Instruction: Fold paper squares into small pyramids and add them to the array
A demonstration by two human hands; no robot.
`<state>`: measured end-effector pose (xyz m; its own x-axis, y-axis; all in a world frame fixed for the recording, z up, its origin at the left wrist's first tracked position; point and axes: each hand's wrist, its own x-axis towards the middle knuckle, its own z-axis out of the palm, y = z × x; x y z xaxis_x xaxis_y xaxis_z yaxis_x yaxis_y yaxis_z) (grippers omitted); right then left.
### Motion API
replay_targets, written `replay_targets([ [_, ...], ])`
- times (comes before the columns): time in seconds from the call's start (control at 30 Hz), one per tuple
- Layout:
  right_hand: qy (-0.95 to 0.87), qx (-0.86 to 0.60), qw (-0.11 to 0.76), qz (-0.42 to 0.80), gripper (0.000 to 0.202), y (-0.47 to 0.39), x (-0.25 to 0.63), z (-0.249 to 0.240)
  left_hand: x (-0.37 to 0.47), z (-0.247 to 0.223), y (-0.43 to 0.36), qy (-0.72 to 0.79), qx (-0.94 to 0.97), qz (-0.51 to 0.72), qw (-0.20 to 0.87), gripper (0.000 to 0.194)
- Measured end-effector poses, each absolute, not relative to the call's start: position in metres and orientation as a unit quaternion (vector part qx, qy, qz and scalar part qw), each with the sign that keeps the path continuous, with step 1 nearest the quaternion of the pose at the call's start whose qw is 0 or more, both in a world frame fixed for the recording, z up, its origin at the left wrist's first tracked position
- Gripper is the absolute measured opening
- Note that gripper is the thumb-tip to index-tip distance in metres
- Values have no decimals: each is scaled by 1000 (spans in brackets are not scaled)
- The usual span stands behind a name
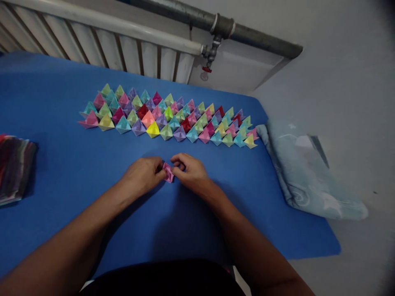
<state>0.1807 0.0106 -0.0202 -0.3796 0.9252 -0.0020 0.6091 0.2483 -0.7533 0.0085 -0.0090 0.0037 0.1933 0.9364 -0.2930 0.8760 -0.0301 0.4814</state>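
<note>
A small pink folded paper piece (168,172) is between my two hands, just above the blue surface (92,230). My left hand (145,172) pinches its left side between thumb and fingers. On the other side, my right hand (191,169) has its thumb and curled fingers closed at the piece's right edge. The fingertips partly cover it, so its full shape is hidden. Beyond my hands stand several rows of folded paper boats (166,131) in pink, green, blue, purple, yellow and red, set close together.
At the left edge lies a stack of dark and red coloured sheets (15,168). A folded light-blue patterned cloth (311,176) rests at the right against the wall. Behind the surface run a white radiator (129,49) and a metal pipe (262,39) with a red-handled valve (207,70).
</note>
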Motion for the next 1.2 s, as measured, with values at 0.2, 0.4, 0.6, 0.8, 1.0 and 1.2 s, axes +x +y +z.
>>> replay_targets([
  [0.2,-788,-519,164,288,11,11,172,-14,14,2,-13,623,742,51,243,24],
  [0.4,-793,-540,126,253,7,10,167,-12,17,2,-14,631,740,37,230,28],
  [0.6,-777,-567,105,254,16,10,165,-9,20,2,-12,649,731,9,210,26],
  [0.8,-775,-566,108,260,13,11,166,-10,22,0,-10,660,720,14,213,24],
  [1.0,-771,-565,127,265,11,10,167,-11,24,-1,-9,673,709,15,210,26],
  [1.2,-760,-544,159,319,11,11,174,-12,11,-2,-5,626,723,61,286,21],
])
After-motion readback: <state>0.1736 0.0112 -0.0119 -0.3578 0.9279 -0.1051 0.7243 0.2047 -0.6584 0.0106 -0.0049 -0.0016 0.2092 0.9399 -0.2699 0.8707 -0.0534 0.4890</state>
